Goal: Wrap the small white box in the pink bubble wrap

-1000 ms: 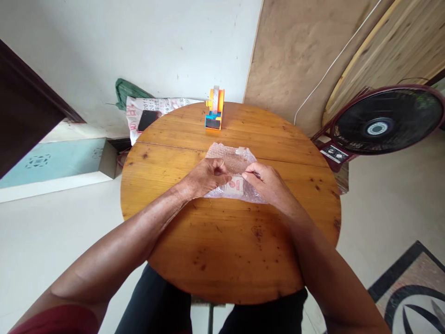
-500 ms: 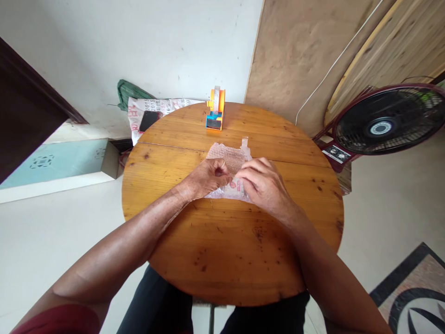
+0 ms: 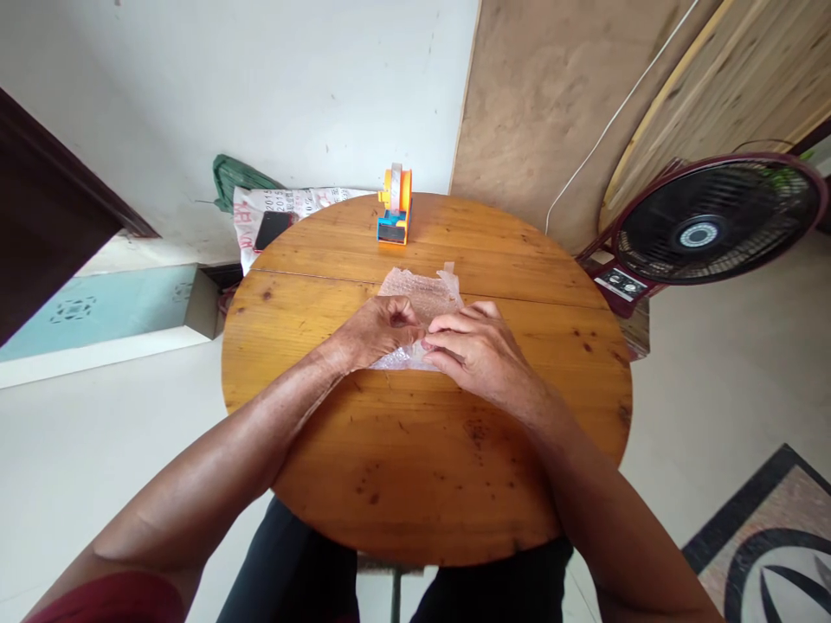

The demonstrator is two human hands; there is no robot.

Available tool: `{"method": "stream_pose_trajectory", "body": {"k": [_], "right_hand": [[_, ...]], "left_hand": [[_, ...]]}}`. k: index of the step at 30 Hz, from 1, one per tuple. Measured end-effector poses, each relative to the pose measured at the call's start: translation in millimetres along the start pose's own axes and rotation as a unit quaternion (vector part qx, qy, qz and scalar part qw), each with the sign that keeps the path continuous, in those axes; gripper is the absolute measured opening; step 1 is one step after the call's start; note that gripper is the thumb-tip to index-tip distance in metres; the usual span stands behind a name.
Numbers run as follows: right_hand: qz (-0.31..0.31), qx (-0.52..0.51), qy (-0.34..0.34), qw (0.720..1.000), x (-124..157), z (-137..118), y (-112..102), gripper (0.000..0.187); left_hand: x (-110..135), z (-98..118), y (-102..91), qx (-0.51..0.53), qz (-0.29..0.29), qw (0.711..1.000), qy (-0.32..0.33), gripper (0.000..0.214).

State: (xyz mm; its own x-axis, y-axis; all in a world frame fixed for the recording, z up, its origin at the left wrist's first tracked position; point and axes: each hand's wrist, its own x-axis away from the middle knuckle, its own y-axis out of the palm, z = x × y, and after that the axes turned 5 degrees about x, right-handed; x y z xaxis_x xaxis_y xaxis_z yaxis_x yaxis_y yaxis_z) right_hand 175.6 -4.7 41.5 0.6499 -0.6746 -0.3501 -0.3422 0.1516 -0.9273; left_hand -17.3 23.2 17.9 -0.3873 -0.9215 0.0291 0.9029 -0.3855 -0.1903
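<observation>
A sheet of clear bubble wrap (image 3: 421,295) lies on the round wooden table (image 3: 428,450), folded around a small item that my hands hide. My left hand (image 3: 373,331) is curled in a pinch on the wrap's left side. My right hand (image 3: 477,350) lies over the right part of the bundle, fingers together and pressed down on it. The fingertips of both hands meet at the middle of the bundle. A strip of clear tape sticks up at the wrap's far right corner.
An orange and blue tape dispenser (image 3: 395,208) stands at the table's far edge. A dark red standing fan (image 3: 711,223) is to the right. Behind the table a printed sack (image 3: 286,206) with a black phone on it leans at the wall. My dark trousers show below the near edge.
My right hand slid left over the bundle, folding the wrap's right side across and covering the red-printed item that showed before. My left hand stayed in its pinch.
</observation>
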Motion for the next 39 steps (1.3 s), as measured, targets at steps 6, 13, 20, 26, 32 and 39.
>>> {"method": "stream_pose_trajectory", "body": {"k": [6, 13, 20, 26, 32, 39], "right_hand": [[0.009, -0.005, -0.001, 1.0, 0, 0, 3, 0.015], [0.002, -0.003, 0.002, 1.0, 2, 0, 5, 0.017], [-0.003, 0.014, 0.0, 1.0, 2, 0, 4, 0.021], [-0.004, 0.032, -0.002, 0.999, 2, -3, 4, 0.024], [-0.01, 0.041, 0.0, 0.999, 1, -5, 2, 0.026], [-0.031, 0.049, 0.011, 0.998, 1, -8, -2, 0.024]], "left_hand": [[2, 6, -17.4, 0.01, -0.005, 1.0, -0.008, 0.036], [20, 30, -32.6, -0.094, -0.023, 0.992, -0.085, 0.05], [14, 14, -19.0, -0.165, -0.004, 0.981, -0.105, 0.019], [6, 0, -14.0, -0.224, 0.03, 0.969, -0.103, 0.019], [25, 2, -25.6, -0.314, 0.125, 0.936, -0.095, 0.033], [32, 12, -25.2, -0.242, 0.137, 0.937, -0.209, 0.058]]}}
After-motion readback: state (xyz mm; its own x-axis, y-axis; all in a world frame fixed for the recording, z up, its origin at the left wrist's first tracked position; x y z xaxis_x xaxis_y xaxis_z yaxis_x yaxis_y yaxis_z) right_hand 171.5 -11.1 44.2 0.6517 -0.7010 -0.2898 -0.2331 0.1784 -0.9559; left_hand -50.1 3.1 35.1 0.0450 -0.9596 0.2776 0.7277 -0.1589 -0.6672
